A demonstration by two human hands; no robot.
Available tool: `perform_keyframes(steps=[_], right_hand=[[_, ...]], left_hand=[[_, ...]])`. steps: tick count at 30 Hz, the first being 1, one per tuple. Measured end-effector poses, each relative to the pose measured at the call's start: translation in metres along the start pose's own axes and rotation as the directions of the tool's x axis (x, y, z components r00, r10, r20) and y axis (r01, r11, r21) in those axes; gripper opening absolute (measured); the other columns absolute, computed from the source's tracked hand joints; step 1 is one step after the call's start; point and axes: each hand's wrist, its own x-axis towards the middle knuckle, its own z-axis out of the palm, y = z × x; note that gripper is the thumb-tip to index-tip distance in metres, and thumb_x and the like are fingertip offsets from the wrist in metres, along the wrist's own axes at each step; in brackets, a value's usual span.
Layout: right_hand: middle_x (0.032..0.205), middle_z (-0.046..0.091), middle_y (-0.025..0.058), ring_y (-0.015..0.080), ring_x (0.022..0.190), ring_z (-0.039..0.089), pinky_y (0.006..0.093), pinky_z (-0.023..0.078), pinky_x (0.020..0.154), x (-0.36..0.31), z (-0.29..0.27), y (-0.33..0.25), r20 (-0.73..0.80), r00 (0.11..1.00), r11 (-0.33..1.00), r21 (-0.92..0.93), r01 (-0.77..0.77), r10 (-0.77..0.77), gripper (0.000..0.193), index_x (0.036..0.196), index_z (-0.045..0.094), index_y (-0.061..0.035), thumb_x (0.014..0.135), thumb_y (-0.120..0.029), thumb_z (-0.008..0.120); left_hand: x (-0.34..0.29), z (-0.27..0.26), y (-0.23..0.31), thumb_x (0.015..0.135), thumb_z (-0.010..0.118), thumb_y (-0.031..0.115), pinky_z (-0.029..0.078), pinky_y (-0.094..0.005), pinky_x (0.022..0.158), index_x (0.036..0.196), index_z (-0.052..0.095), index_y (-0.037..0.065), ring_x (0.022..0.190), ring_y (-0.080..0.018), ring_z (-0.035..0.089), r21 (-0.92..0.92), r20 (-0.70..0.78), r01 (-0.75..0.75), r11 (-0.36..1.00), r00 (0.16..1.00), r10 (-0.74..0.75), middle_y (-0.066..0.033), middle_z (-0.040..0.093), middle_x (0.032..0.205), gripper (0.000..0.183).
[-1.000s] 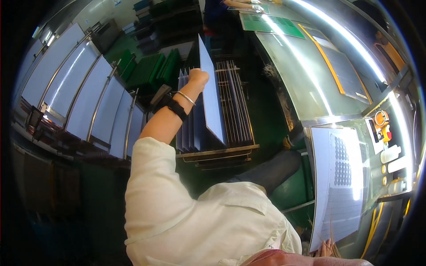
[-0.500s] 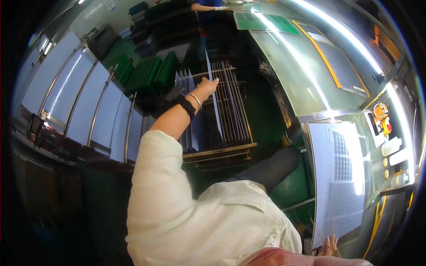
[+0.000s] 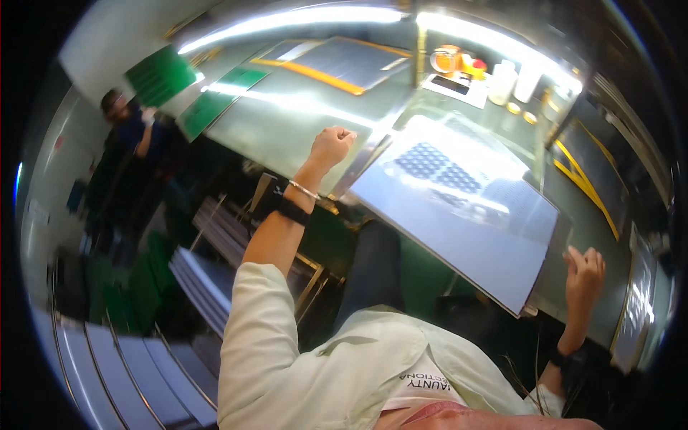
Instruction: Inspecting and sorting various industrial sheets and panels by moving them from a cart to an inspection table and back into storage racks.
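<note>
My left hand (image 3: pixel 333 147) is raised over the bench, its fingers curled in and nothing visible in them. It is close to the far left corner of a large white panel (image 3: pixel 459 240), apart from it. A patch of dark round dots (image 3: pixel 430 166) shows on the panel's far part, under strong glare. My right hand (image 3: pixel 585 276) hovers just beyond the panel's right edge, fingers loosely bent and apart, holding nothing.
Bottles (image 3: pixel 503 80) and an orange tape roll (image 3: pixel 446 59) stand behind the panel. Yellow-edged frames (image 3: pixel 337 61) lie on the bench (image 3: pixel 287 118). Racked white panels (image 3: pixel 132 373) fill the lower left. A co-worker (image 3: pixel 129 136) holds a green board (image 3: pixel 161 77) at far left.
My view has swung to the right. The left hand has left the racked sheets and come over the bench. My right hand has come away from the panel's near edge.
</note>
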Motion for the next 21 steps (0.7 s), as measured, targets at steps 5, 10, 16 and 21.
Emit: perform_keyframes(steps=[5,10,16,21], right_hand=[[0.071,0.062,0.0111,0.0157,0.059,0.056,0.0272,0.044,0.057,0.024,-0.037,0.011,0.104,0.986,0.865,0.474,-0.166,0.133,0.026,0.108,0.064,-0.0050,0.083,-0.010,0.059],[0.073,0.063,0.0071,0.0107,0.063,0.057,0.0230,0.047,0.060,0.048,-0.063,0.017,-0.101,0.983,0.785,0.617,-0.058,0.152,0.031,0.113,0.061,-0.0057,0.083,-0.003,0.056],[0.087,0.060,0.0032,0.0111,0.084,0.059,0.0233,0.048,0.075,0.030,-0.065,0.043,-0.142,0.976,0.722,0.692,-0.023,0.167,0.032,0.114,0.060,-0.0063,0.085,0.003,0.049],[0.110,0.058,0.0134,0.0213,0.092,0.061,0.0274,0.050,0.075,-0.069,-0.011,0.031,0.448,0.847,-0.007,0.885,-0.466,0.286,0.041,0.120,0.053,0.0004,0.081,-0.009,0.045]], left_hand=[[0.082,0.080,0.026,0.084,0.058,0.033,0.049,-0.0297,0.060,0.086,0.065,0.000,0.064,-0.0190,0.062,-0.016,0.357,0.043,0.999,0.933,-0.034,-0.0118,0.066,0.076,0.034],[0.097,0.112,0.075,0.085,0.057,0.043,0.043,-0.0237,0.040,0.084,0.060,-0.003,0.047,-0.0155,0.057,0.087,0.695,0.348,0.934,0.650,-0.307,-0.0121,0.060,0.063,0.047],[0.122,0.136,0.036,0.085,0.063,0.025,0.041,-0.0209,0.051,0.095,0.062,0.000,0.059,-0.0064,0.048,-0.138,0.867,0.401,0.906,0.490,-0.085,0.0014,0.052,0.069,0.027],[0.081,0.068,0.035,0.082,0.062,0.023,0.039,-0.0204,0.053,0.084,0.061,0.001,0.057,-0.0084,0.048,-0.192,0.740,0.042,0.980,0.663,0.117,0.0002,0.054,0.066,0.023]])
